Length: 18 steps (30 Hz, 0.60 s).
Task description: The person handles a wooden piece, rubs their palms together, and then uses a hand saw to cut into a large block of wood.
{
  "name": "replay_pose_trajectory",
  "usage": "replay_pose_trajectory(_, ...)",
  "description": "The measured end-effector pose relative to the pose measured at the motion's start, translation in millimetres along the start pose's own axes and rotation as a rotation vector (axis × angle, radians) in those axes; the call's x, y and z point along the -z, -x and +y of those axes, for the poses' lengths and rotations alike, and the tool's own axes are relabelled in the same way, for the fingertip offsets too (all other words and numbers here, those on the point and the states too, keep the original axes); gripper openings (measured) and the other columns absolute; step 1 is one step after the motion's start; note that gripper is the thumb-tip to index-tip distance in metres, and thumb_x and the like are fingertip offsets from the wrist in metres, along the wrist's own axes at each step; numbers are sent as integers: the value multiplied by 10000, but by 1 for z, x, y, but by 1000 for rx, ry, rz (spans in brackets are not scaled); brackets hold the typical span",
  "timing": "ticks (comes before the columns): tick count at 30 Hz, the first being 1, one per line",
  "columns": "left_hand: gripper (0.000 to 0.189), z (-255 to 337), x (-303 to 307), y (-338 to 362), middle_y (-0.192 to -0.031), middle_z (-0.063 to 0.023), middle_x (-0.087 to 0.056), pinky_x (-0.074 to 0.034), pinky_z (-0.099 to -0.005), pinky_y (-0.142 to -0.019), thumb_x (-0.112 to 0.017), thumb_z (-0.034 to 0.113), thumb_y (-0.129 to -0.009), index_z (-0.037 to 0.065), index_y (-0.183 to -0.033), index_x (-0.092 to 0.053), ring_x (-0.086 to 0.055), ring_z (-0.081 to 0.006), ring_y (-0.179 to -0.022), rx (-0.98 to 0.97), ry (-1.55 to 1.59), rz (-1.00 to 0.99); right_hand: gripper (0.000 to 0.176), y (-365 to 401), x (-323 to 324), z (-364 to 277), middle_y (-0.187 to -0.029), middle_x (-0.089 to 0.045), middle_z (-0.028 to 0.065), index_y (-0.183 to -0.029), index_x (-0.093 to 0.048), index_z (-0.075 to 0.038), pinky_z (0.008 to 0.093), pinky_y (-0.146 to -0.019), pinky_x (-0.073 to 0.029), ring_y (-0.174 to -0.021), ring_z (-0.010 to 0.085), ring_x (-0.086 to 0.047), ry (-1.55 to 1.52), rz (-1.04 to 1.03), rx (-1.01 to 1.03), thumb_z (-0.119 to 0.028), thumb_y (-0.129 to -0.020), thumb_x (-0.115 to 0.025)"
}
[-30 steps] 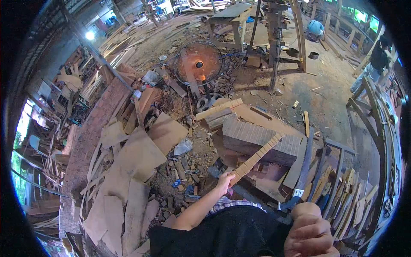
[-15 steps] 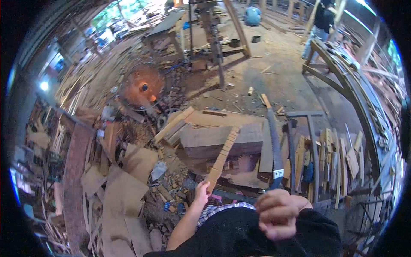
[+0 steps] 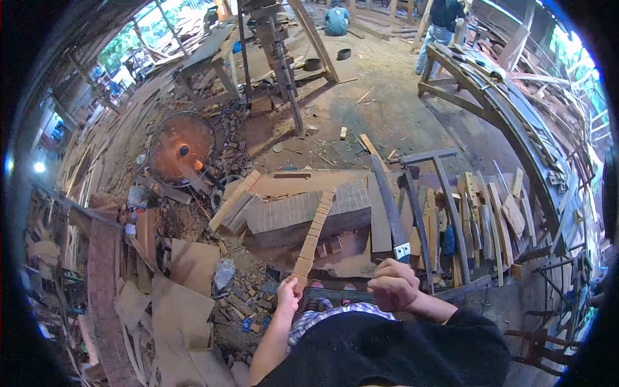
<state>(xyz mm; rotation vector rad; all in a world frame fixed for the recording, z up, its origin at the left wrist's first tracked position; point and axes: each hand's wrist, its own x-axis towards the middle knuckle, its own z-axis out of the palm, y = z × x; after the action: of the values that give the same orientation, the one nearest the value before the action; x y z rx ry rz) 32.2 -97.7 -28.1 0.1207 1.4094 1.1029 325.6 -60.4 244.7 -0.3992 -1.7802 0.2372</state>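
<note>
My left hand is closed around the lower end of a narrow wooden strip with dark lines across it at regular spacing. The strip slants up and away, its far end over a thick wooden block whose top face carries fine parallel lines. My right hand is in front of my body with its fingers curled; what they hold, if anything, is hidden. Just beyond it stands a handsaw, its toothed blade slanting upward beside the block. The saw's handle is partly hidden by the right hand.
A round fan with an orange centre stands at left. Upright wood pieces line the right, near a long bench. Cardboard sheets and scraps lie at lower left. Two other people are farther back.
The view has shifted, so the surroundings appear farther left. My right hand has moved up toward the saw's handle, fingers still curled. My left hand still holds the wooden strip.
</note>
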Motion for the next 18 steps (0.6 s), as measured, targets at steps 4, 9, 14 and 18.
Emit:
replay_pose_trajectory(4, 175, 11, 5, -1, -857, -6, -627, -441, -293, -535, -637, 198, -874, 144, -1036, -601, -587, -145, -691, 9, 16, -2, 156, 25, -12, 9, -743, -588, 94, -860, -596, -9, 321, -463, -432, -556, 208, -554, -2, -17, -148, -82, -802, -721)
replay_pose_trajectory(9, 201, 36, 15, 0, -852, -1, -621, -404, -270, -507, -640, 238, -889, 135, -1050, -581, -563, -122, -683, -43, 10, -67, 161, 43, -22, 19, -733, -550, 89, -825, -568, -38, 359, -516, -463, -645, 259, -581, 173, -272, -394, -138, -830, -693)
replay_pose_trajectory(14, 187, 76, 13, 14, -852, -2, -624, -408, -247, -516, -633, 243, -898, 128, -1034, -576, -564, -108, -671, -132, -47, -104, 279, 74, -31, 35, -820, -536, 103, -949, -540, -46, 389, -599, -489, -715, 292, -586, 159, -445, -612, -266, -848, -678)
replay_pose_trajectory(18, 215, 107, 6, 26, -896, -5, -639, -444, -229, -565, -636, 223, -895, 116, -1075, -588, -586, -104, -720, -226, -79, -170, 327, 78, -37, 35, -843, -530, 107, -982, -524, -52, 395, -612, -491, -747, 305, -588, 202, -505, -658, -300, -838, -679)
